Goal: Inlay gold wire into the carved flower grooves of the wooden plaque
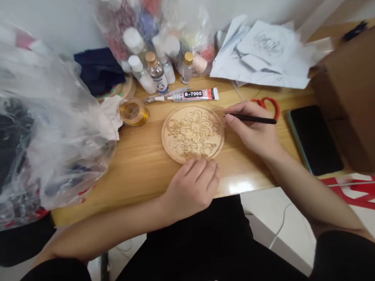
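A round wooden-rimmed panel (195,129) lies on the table, its pale face covered with a flower pattern in fine gold-coloured lines. At its near rim my left hand (195,184) rests with the fingers bent against the edge, steadying it; the thumb is hidden. Just beyond the panel's right edge, my right hand (253,130) pinches a slim black pen-like tool (259,118). The tool's tip is near the right rim, too small to make out. Behind that hand, partly covered, are red-handled scissors (275,106).
A spool of gold wire (134,113) and a B-7000 glue tube (195,95) lie behind the panel. Small bottles (158,74) and bagged materials stand at the back. Plastic bags (62,122) crowd the left; paper drawings (264,53), a phone (316,139) and a cardboard box (359,96) occupy the right.
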Motion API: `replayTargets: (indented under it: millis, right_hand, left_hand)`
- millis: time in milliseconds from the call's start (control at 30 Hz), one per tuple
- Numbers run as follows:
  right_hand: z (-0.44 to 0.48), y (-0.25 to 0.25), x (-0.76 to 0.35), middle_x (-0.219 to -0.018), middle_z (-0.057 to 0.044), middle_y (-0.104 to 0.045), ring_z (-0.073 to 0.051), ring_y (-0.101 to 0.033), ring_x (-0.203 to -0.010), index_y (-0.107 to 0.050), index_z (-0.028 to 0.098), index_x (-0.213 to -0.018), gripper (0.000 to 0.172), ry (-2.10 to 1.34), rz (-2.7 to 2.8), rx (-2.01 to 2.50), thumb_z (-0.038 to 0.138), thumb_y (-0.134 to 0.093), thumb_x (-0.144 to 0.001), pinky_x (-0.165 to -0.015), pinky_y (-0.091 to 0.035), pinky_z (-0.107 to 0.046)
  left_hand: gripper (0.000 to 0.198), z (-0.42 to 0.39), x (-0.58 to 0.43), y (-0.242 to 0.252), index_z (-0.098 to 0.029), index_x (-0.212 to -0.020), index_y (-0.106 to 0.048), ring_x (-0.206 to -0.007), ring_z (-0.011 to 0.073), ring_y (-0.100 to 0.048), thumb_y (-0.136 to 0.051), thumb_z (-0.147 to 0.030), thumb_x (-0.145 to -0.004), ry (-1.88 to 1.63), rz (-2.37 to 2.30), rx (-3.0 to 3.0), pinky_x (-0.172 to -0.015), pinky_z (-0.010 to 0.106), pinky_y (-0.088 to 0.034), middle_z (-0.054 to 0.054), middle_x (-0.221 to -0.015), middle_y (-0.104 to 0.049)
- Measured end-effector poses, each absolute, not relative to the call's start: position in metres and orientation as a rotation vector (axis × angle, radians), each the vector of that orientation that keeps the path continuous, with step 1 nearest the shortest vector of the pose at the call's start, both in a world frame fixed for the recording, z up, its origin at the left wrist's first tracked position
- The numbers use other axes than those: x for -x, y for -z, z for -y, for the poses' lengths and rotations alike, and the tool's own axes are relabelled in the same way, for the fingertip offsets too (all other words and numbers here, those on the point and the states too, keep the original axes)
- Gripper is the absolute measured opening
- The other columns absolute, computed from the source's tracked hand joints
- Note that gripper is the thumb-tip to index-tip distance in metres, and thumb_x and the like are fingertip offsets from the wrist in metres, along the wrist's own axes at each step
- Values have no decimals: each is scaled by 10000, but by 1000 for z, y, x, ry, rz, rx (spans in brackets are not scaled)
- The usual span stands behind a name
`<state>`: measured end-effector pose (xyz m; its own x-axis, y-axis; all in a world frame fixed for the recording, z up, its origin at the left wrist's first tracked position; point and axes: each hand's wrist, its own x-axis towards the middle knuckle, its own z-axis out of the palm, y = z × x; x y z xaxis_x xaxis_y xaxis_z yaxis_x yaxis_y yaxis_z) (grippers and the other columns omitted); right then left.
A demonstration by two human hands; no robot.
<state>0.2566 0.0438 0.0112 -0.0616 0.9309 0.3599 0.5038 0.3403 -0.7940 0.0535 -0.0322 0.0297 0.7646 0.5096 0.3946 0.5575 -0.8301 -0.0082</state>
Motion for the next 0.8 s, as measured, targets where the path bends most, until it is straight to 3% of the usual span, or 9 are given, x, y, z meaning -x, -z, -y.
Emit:
replayTargets:
  millis: [200,400,633,800]
  right_hand:
    - [-53,-9,-253,-792,-21,-722,-154,-688,-741,-674,191,-828,98,-754,1545,1248,280,-672,-788,-703,-575,-293]
    - [-56,-2,-255,-743,-35,-715,-179,-684,-691,-670,186,-787,118,-652,1414,1262,298,-655,-754,-659,-579,-335]
    - [-49,-16,-256,-702,-12,-696,-159,-666,-653,-668,193,-753,38,-514,1370,1283,216,-657,-724,-641,-560,-317]
    - [-18,-31,-251,-699,0,-691,-136,-662,-620,-687,196,-805,75,-522,1334,1320,190,-686,-731,-596,-547,-274]
  left_hand:
    - [465,60,-45,-24,-16,-1281,-519,-1298,305,-473,-516,-308,-918,371,1074,2864,-1032,401,-436,204,-1394,-492]
    - [754,78,-40,-3,-80,-1403,-388,-1396,328,-336,-537,-588,-866,241,1161,2850,-1081,426,-385,209,-1507,-325]
    - [609,82,-21,-13,-159,-1386,-408,-1367,314,-379,-565,-467,-884,285,1173,2928,-1072,445,-401,170,-1471,-395]
    - [471,83,11,-18,-109,-1294,-502,-1300,297,-460,-514,-394,-919,360,914,2996,-1074,453,-400,153,-1370,-518]
